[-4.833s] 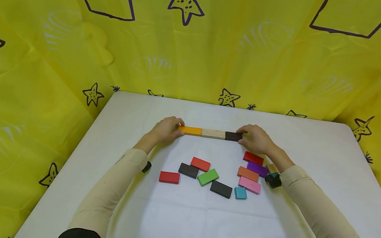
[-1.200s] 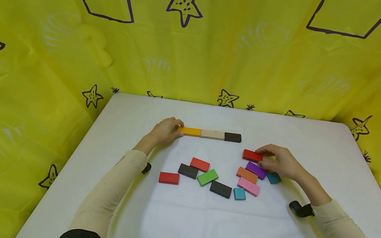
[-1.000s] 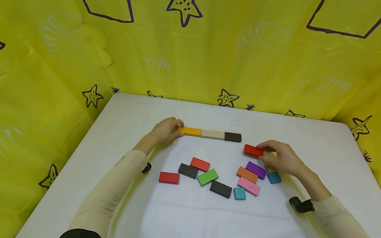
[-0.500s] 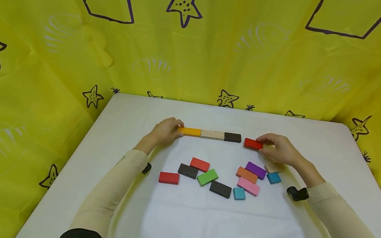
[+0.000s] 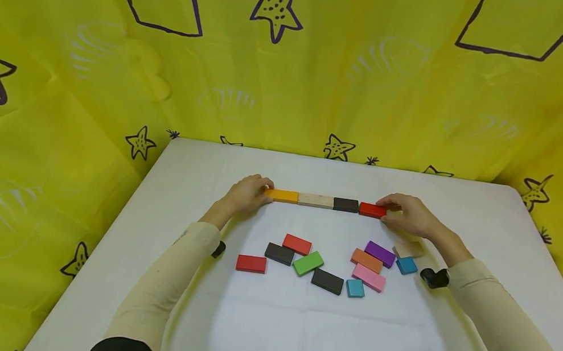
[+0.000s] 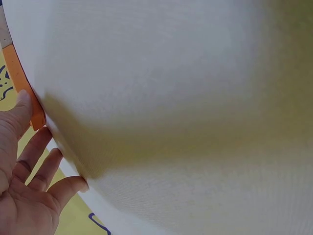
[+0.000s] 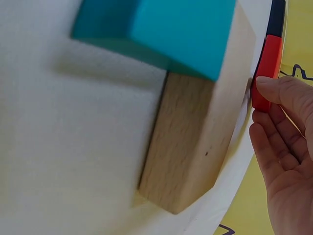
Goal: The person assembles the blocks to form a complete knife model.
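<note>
Left hand (image 5: 246,196): fingers pinch the orange block (image 5: 285,196) at its outer end
Right hand (image 5: 409,216): fingers grasp the red block (image 5: 373,210), just beside the dark block (image 5: 346,205)
Row step: apparently adding red
Red's next move: likely needs squaring, then release

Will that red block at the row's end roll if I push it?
Probably not: the red block has flat faces. It looks stiff, edges straight where the right hand pinches it. Pushed left, it would likely nudge the neighbouring dark block.
</note>
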A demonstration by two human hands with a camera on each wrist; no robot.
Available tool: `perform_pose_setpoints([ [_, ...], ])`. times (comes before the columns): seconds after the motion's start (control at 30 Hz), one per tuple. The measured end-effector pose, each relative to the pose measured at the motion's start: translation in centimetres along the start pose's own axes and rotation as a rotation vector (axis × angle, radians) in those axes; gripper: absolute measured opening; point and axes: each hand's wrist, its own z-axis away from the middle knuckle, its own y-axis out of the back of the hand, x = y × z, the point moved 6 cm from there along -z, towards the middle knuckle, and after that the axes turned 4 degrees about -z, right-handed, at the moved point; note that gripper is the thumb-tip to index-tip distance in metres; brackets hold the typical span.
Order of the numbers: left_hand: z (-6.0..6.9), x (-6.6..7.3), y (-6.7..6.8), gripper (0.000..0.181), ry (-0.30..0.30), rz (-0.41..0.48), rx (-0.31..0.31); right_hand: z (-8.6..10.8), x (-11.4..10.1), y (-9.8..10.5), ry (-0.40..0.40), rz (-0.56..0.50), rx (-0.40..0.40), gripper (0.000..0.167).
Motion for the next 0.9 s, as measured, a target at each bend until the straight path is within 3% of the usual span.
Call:
perform_pose_setpoints([
  [0.9,0.2,0.3,0.1,0.034,0.031,-0.008,-0.008,-1.2,-0.1,-0.2,0.046,0.024,-0.024,0.034],
])
